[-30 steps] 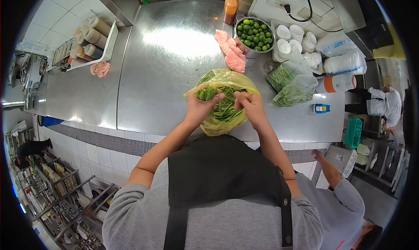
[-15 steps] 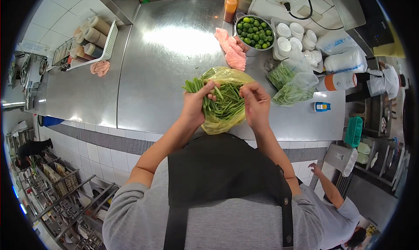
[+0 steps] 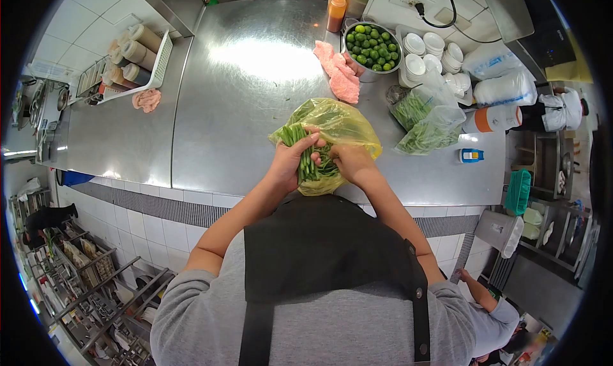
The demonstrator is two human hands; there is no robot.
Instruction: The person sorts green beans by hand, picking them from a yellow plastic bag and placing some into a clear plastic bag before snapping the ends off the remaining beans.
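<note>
A yellow plastic bag (image 3: 341, 122) lies open on the steel counter close to my body, with long green beans (image 3: 327, 165) inside it. My left hand (image 3: 288, 161) is wrapped round a bundle of green beans (image 3: 295, 136) at the bag's left side, thumb across the top. Reaching into the bag from the right, my right hand (image 3: 352, 163) has its fingers curled down among the beans; the fingertips are hidden, so what they hold cannot be made out.
Behind are a pink cloth (image 3: 338, 72), a pot of limes (image 3: 372, 48) and orange bottles (image 3: 336, 9). Right: bagged greens (image 3: 421, 120), white cups (image 3: 415, 66), a blue-labelled item (image 3: 471, 156). Far left: a bottle basket (image 3: 156, 69). A co-worker's arm (image 3: 479, 290) shows at lower right.
My right hand has moved left and down into the bag, its fingers now hidden. The bag's right side has spread over the beans. The co-worker at lower right has shifted downward.
</note>
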